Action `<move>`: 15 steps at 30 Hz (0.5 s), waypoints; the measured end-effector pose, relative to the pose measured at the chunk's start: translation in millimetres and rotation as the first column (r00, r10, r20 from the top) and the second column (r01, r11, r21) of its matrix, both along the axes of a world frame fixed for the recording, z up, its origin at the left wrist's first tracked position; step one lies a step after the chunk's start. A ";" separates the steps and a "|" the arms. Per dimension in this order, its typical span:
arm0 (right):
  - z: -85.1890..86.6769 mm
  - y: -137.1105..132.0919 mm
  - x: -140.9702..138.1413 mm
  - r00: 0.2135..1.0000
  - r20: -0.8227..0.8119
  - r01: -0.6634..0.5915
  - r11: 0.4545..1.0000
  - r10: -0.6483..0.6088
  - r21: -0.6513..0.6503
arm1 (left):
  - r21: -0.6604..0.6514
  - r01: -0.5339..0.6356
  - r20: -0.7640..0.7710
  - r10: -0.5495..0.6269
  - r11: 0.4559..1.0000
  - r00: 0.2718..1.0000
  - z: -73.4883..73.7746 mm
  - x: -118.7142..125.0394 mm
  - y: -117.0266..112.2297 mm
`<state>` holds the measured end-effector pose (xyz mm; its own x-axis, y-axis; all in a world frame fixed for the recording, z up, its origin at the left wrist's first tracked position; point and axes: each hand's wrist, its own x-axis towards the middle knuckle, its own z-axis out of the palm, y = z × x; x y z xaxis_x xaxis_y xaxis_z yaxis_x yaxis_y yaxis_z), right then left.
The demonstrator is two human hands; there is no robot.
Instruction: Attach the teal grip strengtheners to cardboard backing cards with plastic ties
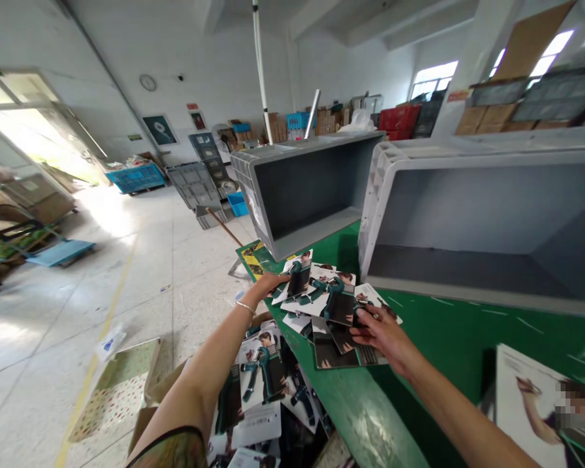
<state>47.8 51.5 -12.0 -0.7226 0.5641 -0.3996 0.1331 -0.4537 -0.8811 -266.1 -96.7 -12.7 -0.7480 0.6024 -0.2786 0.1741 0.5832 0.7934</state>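
- My left hand (268, 283) lies at the near-left edge of the card pile (329, 305), fingers loosely spread and flat, tips touching the leftmost card (297, 276); I see no closed grip there.
- A bracelet (245, 305) sits on that wrist, just behind the hand.
- My right hand (383, 335) rests on the pile's right side, fingers extended and slightly curled, tips pressing on the dark cards (344, 338); whether the thumb is tucked under a card I cannot tell.
- The cards carry green hand grippers (334, 289) and lie fanned between the two sets of fingers, on the green table (448, 338).
- Just beyond the left fingertips stands a grey crate (307, 188) tipped on its side, its opening facing me.
- Beyond the right fingertips is a second grey crate (482, 221), also on its side.
- Below the left forearm, off the table edge, a box of cards (268, 396) holds more of the same packs.
- Near my right forearm lies a large sheet (531, 396) on the table.
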 end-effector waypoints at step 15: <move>-24.3 -22.8 92.1 0.960 -0.036 0.271 0.956 -0.276 -0.109 | 0.212 0.134 0.327 -0.200 0.968 0.924 30.0 40.3 22.5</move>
<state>139.9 28.7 -36.3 -0.5668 0.7014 -0.4321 -0.0524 -0.5541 -0.8308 -225.8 -74.1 17.3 -0.5098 0.7749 -0.3738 -0.0458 0.4094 0.9112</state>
